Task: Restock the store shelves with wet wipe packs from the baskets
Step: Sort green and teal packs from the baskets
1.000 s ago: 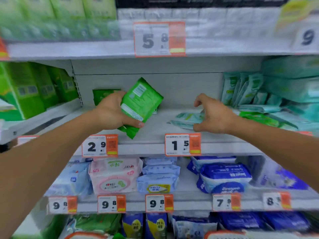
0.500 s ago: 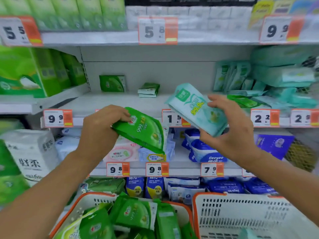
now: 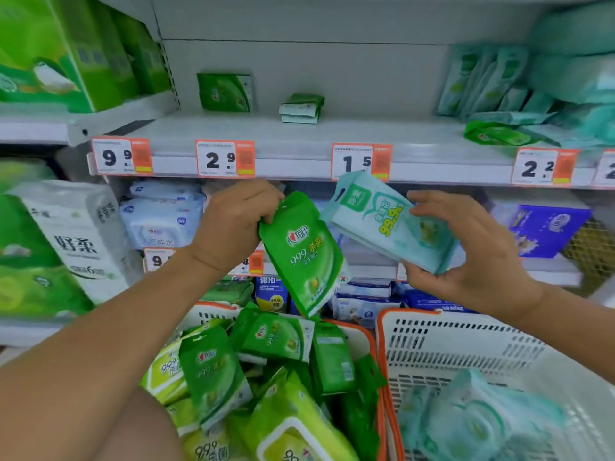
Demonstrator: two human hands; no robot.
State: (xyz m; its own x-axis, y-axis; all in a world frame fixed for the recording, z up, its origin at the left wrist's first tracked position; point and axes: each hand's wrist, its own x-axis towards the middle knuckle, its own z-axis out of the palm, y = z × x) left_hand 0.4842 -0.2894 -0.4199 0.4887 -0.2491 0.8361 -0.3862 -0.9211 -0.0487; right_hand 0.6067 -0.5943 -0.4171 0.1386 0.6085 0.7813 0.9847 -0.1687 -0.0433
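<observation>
Now both hands have dropped below the 1.5 price tag [image 3: 361,162]: the left hand [image 3: 234,224] pinches a green wipe pack [image 3: 304,254] by its top, the right hand [image 3: 466,251] clasps a pale teal wipe pack [image 3: 382,221]. Neither pack is shelved; the teal one apparently came back off the shelf [image 3: 299,134] above that tag.

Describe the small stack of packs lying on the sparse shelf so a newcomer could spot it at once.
Find the grey shelf edged with orange price tags. Near its back wall, above and left of the 1.5 tag, lies the small stack of packs. Unlike the upright green pack to its left, it is a flat pile of pale green packs.
</observation>
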